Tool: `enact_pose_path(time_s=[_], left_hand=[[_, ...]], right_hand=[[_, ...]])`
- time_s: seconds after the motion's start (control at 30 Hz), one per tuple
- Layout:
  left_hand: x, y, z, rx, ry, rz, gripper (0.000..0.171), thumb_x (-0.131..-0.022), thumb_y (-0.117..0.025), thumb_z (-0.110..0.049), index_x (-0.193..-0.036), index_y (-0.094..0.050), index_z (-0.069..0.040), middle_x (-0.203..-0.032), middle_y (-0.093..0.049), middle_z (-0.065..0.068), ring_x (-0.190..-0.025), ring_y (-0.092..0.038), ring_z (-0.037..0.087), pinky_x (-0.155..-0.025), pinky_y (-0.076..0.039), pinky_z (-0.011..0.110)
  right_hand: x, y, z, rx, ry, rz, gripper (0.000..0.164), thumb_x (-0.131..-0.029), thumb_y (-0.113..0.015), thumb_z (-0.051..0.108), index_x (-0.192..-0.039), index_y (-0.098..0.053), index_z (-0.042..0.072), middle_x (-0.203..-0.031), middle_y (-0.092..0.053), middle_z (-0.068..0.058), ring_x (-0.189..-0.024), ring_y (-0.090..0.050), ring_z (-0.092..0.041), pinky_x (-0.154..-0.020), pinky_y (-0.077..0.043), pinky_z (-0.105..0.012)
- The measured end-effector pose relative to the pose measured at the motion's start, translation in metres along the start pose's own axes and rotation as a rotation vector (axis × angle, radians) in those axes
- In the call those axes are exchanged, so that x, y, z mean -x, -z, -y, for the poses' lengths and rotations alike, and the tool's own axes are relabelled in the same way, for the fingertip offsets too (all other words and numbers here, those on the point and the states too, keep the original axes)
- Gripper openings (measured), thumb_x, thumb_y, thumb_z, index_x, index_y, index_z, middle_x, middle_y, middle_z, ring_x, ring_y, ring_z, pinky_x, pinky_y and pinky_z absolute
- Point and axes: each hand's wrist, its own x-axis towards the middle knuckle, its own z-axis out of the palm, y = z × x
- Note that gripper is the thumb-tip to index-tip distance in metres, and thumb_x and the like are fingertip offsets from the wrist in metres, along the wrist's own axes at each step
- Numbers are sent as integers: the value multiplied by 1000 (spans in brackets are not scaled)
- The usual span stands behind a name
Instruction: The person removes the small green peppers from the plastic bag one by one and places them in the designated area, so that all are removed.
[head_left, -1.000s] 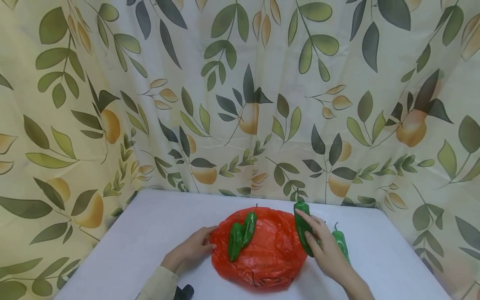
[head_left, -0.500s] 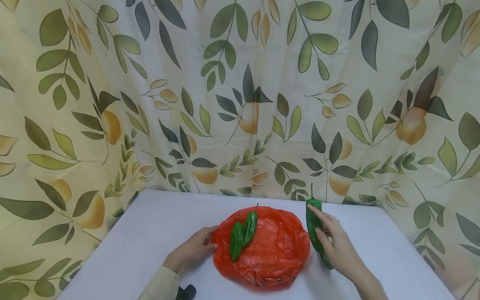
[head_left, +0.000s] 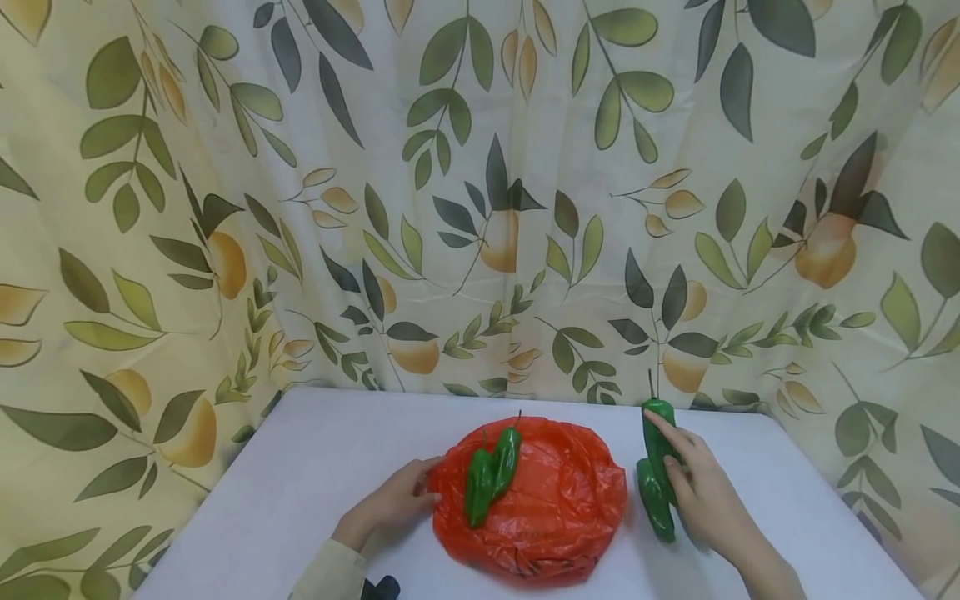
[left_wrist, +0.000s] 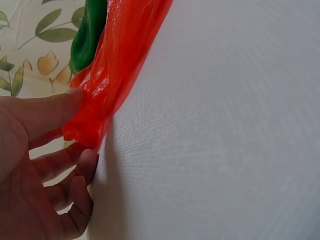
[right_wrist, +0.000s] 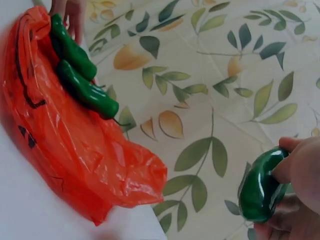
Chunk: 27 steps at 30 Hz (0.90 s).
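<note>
A round, flattened red plastic bag (head_left: pixel 566 508) lies on the white table, with two green peppers (head_left: pixel 507 460) side by side on its left part. My left hand (head_left: pixel 401 500) holds the bag's left edge; in the left wrist view the thumb lies over the crumpled plastic (left_wrist: pixel 102 95) and the fingers curl below. To the right of the bag, my right hand (head_left: pixel 701 492) grips a long green pepper (head_left: pixel 657 429), stem up, between thumb and fingers. Another green pepper (head_left: pixel 656 504) lies on the table just below it, partly overlapped by the held one.
Behind the table (head_left: pixel 337 433) hangs a curtain (head_left: pixel 480 308) printed with leaves and fruit. A small black object (head_left: pixel 386 588) sits at the front edge of the view, beside the left sleeve (head_left: pixel 330 571).
My right hand has carried its pepper rightward, away from the bag's right edge. A pepper on the table is uncovered left of the hand; another, seen earlier farther right, is now behind the hand.
</note>
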Motion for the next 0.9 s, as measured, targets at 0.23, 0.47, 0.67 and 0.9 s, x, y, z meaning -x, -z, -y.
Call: enact_pose_path(time_s=[0.23,0.47,0.67,0.9], left_hand=[[1,0,-3,-3,21,-2,61,-93,-70,-21,-151,-49,-19,-129,-59,7,-107,-52,22,-94,-52,51],[2,2,-5,0,18,-7,61,-94,-70,-21,-151,-49,-18,-136,-58,10,-114,-54,24,-99,-51,56],[-1,2,0,-16,11,-15,60,-94,-70,-22,-150,-49,-20,-129,-59,6,-111,-53,22,-95,-53,50],[-2,0,0,-14,12,-7,60,-94,-70,-23,-151,-49,-19,-120,-59,4,-104,-51,21,-88,-50,42]], right_hand=[[-1,14,-21,78,-63,53,66,-98,-44,-8,-159,-30,13,-141,-41,-40,-125,-46,-61,-93,-44,-75],[-2,25,-40,96,-56,70,66,-97,-43,-9,-159,-29,9,-139,-42,-43,-123,-44,-63,-91,-42,-78],[-6,28,-51,95,-74,91,69,-96,-45,-9,-160,-26,7,-137,-35,-49,-120,-41,-70,-88,-43,-79],[-4,30,-63,121,-73,102,70,-93,-49,-10,-158,-27,3,-133,-37,-51,-118,-42,-70,-87,-44,-78]])
